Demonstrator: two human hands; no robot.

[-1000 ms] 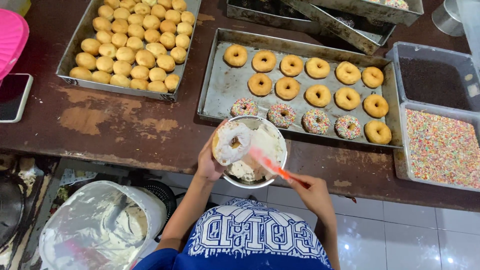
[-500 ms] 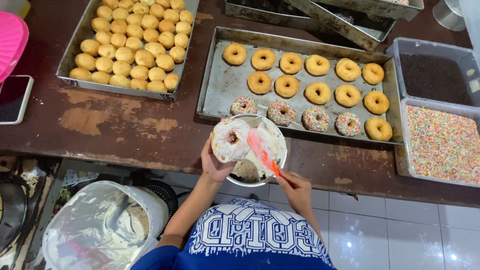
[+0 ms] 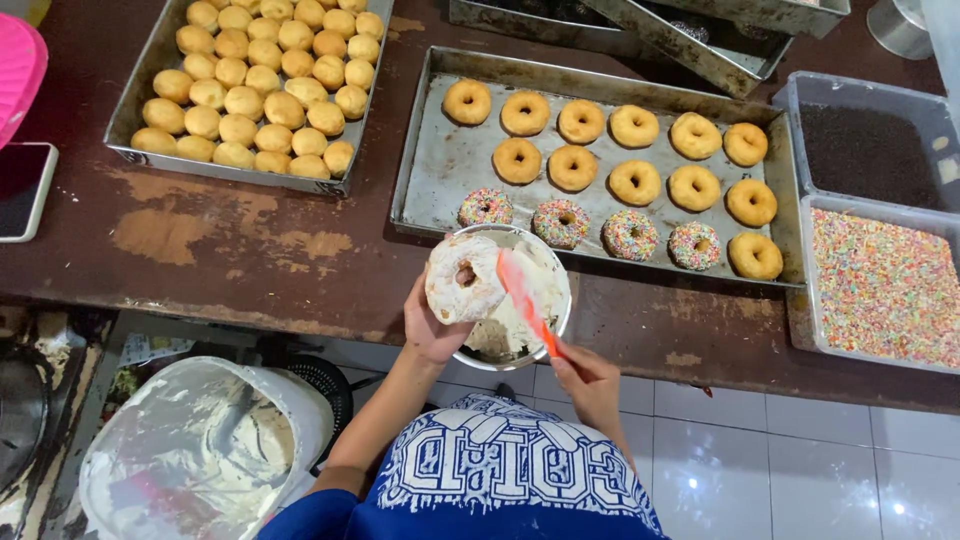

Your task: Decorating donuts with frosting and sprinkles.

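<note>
Your left hand [image 3: 432,325] cups a round doughnut [image 3: 465,278] coated in thick white frosting, fingers curled under its edge, holding it over the near-left rim of a small metal bowl [image 3: 556,318] of the same pale, pasty frosting. Your right hand [image 3: 590,380] is closed around the handle of an orange spatula [image 3: 522,295], whose flat soft blade lies across the bowl just beside the doughnut.

Behind the bowl sits a dull, scuffed metal baking tray [image 3: 440,170] with fourteen ring doughnuts: ten plain golden ones [image 3: 636,127] and four sprinkled ones [image 3: 561,222] in a row at the near edge. To the far left, a second metal tray [image 3: 130,120] holds a crowd of smooth, holeless dough balls [image 3: 262,80], too many to count surely. At the right stand two clear plastic tubs, one of coloured sprinkles [image 3: 880,285] and one of dark sprinkles [image 3: 865,155].

Everything rests on a worn dark-brown table [image 3: 230,240] with patches rubbed bare. Below it are glossy white floor tiles [image 3: 800,470] and a frosting-smeared plastic bucket [image 3: 200,450].
</note>
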